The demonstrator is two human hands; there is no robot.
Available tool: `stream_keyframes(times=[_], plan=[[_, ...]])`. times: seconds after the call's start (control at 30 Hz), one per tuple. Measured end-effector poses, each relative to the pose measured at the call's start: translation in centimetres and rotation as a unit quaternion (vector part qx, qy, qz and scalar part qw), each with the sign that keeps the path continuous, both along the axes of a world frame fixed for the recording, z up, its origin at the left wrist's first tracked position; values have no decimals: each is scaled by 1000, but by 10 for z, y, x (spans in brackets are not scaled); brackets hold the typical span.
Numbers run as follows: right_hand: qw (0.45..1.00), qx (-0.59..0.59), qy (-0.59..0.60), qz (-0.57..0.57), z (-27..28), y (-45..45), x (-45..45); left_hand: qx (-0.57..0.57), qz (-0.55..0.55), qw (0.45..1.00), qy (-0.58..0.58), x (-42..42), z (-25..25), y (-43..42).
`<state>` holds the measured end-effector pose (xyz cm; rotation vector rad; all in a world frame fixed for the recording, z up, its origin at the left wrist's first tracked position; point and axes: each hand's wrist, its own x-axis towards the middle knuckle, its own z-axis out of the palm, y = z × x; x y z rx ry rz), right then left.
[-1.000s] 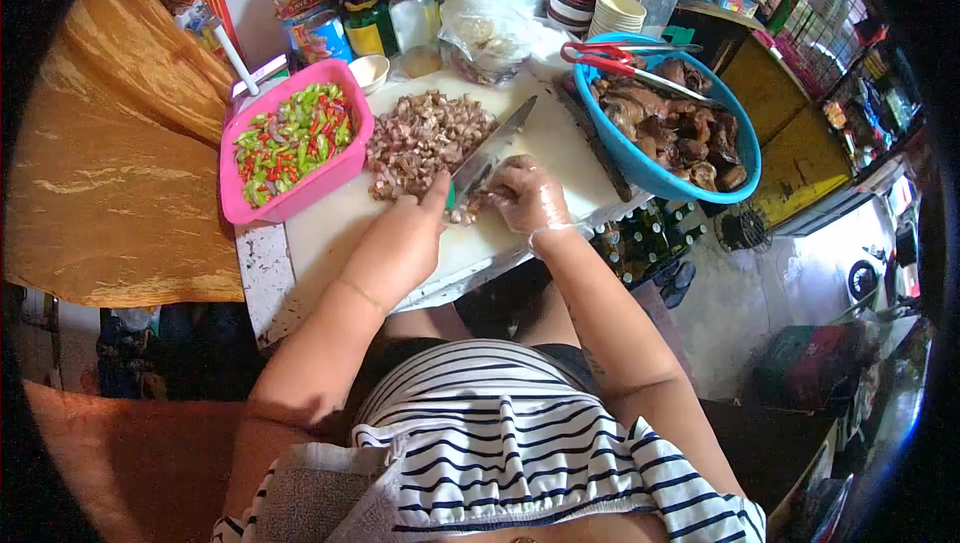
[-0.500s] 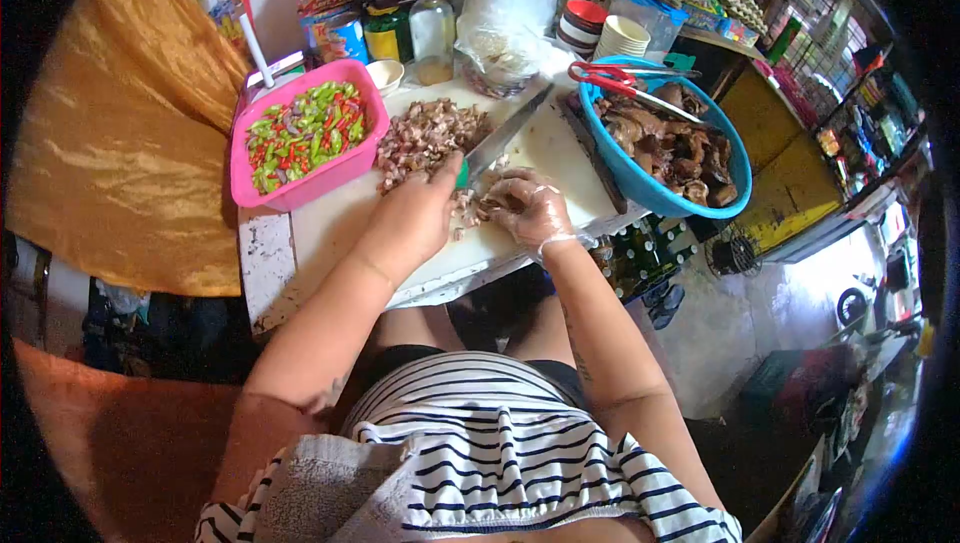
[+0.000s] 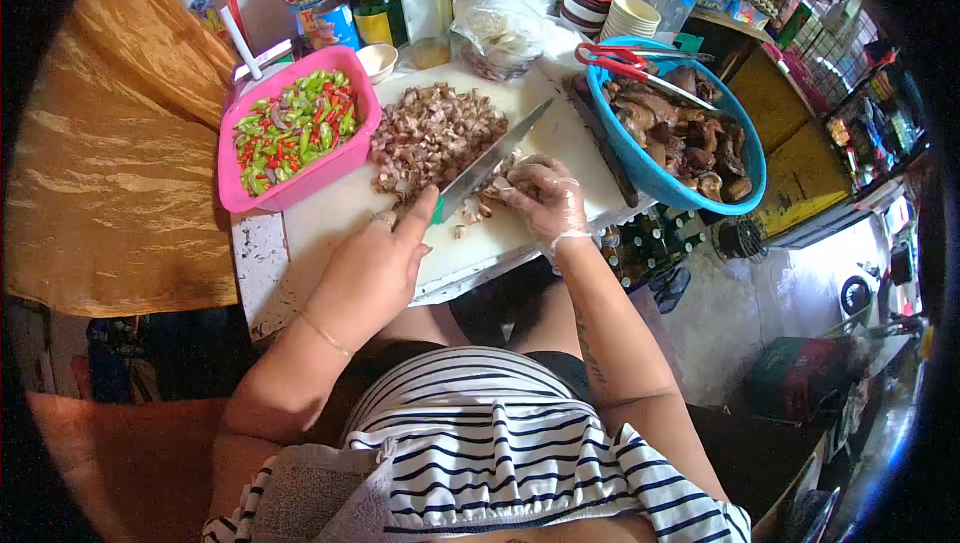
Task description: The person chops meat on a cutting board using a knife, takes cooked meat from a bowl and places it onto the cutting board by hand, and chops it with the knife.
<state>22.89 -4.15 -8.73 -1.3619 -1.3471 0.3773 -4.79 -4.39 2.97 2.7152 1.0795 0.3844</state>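
My left hand (image 3: 368,261) grips the green handle of a kitchen knife (image 3: 502,151), index finger stretched toward the blade. The blade points up and to the right, along the edge of a pile of chopped meat (image 3: 435,138) on the white cutting board (image 3: 410,261). My right hand (image 3: 545,201), in a clear plastic glove, lies just right of the blade with its fingers curled down at the board. Whatever is under those fingers is mostly hidden; small meat bits lie beside them.
A pink tub (image 3: 305,175) of sliced green and red chilies stands at the left. On the right, a blue basin (image 3: 690,193) holds large dark meat pieces, with red-handled tongs (image 3: 625,65) across it. Behind are a glass bottle (image 3: 428,18), a small bowl (image 3: 376,61) and stacked bowls (image 3: 632,18).
My left hand and the knife have drawn back down and left, showing more of the meat pile. My right hand stays near the same spot, fingers still curled. The view has shifted slightly.
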Motion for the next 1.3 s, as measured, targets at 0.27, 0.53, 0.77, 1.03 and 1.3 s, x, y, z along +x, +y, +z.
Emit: stream_keyframes(times=[0.27,0.53,0.77,1.03,1.3], plan=[[989,-20,-150,-2,15,-2,-8,-66,3,994,84,34,-9,8],[988,14,-153,27,19,-11,-2,-48,-2,997,-65,54,-39,47],[995,-16,-95,-5,18,-6,-14,-18,-2,1000,-2,10,7,-1],[986,-52,-158,9,20,3,-8,-80,31,996,35,25,-17,-3],[992,-32,-124,12,9,2,-5,-60,17,998,-24,50,-17,30]])
